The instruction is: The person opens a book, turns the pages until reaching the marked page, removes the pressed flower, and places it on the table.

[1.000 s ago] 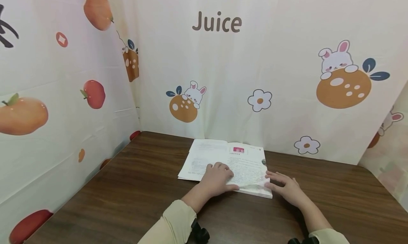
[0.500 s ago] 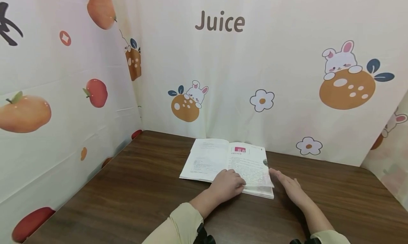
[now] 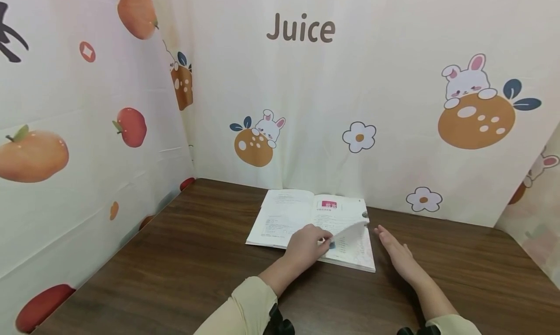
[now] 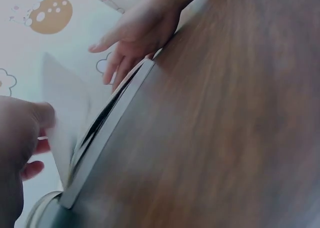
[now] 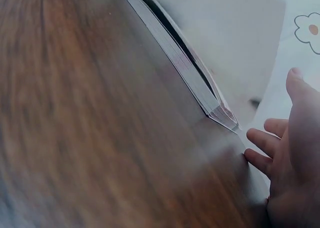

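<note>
An open book [image 3: 284, 213] lies on the table with printed text and a pink heading block on its right page. My left hand [image 3: 306, 245] pinches the lower part of one right-hand leaf [image 3: 350, 229], which stands lifted and bent over the page beneath. In the left wrist view the raised leaf [image 4: 65, 102] is blurred beside the left hand [image 4: 20, 138]. To the right of the book my right hand [image 3: 400, 259] is held with fingers straight, apart from the lifted leaf. The right wrist view has the right hand [image 5: 290, 153] close by the book's corner [image 5: 225, 118].
The brown wooden table [image 3: 183, 257] extends around the book. Behind it hangs a pale curtain [image 3: 315, 106] printed with fruit, rabbits and flowers, close to the book's far edge. Another printed curtain [image 3: 87, 179] borders the left side.
My left hand went from resting on the book to pinching a leaf and has raised it leftward off the right page. My right hand drew slightly away from the book's right edge, its fingers straightening.
</note>
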`<state>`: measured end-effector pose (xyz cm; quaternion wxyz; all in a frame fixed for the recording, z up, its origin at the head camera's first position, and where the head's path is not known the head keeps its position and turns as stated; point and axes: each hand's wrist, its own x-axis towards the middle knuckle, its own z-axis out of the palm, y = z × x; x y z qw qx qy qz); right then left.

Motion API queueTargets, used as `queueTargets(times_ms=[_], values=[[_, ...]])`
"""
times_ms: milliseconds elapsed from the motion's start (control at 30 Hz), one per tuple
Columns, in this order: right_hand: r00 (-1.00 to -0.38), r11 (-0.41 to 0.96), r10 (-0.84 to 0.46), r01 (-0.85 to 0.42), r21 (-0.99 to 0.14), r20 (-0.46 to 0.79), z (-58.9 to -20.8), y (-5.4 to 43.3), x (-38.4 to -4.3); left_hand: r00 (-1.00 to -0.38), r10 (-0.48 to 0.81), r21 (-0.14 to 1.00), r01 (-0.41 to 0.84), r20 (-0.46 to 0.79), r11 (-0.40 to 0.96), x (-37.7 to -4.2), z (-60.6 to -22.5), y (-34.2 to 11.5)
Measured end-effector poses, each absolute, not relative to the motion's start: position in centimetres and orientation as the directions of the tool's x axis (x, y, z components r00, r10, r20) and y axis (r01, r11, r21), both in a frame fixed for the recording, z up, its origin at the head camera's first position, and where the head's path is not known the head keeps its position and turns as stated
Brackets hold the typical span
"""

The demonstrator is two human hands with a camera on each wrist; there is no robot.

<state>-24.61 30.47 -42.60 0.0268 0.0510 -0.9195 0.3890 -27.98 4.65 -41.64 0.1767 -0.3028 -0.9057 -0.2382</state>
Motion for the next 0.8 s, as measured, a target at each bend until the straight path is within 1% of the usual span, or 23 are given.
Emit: queueTargets(times_ms=[167,233,300,400,567,700,800], values=[[-0.994,0.699,-0.075,-0.110,-0.707,0.080,-42.6,30.4,-24.7,-0.784,0.326,0.526,0.604,0.529,0.598,-28.2,-40.9,4.0],[-0.994,0.697,-0.074,-0.108,-0.709,0.079,-42.7,30.4,-24.7,-0.785,0.287,0.576,0.604,0.549,0.550,-28.3,-40.6,3.7],[-0.994,0.695,-0.075,-0.108,-0.711,0.078,-42.7,30.5,-24.7,-0.781,0.257,0.601,0.609,0.570,0.518,-28.5,-40.3,3.4],[-0.994,0.691,-0.076,-0.107,-0.715,0.076,-42.7,30.5,-24.7,-0.775,0.217,0.611,0.609,0.594,0.505,-28.8,-39.9,3.0],[-0.995,0.684,-0.077,-0.101,-0.723,0.067,-42.8,30.4,-24.6,-0.789,0.160,0.655,0.588,0.593,0.475,-29.4,-39.7,2.5],[-0.995,0.688,-0.076,-0.098,-0.719,0.063,-42.8,30.4,-24.6,-0.816,0.115,0.724,0.559,0.566,0.405,-29.8,-39.5,2.1],[-0.995,0.693,-0.076,-0.097,-0.714,0.062,-42.8,30.4,-24.6,-0.852,0.071,0.788,0.509,0.519,0.346,-30.1,-39.4,1.7]])
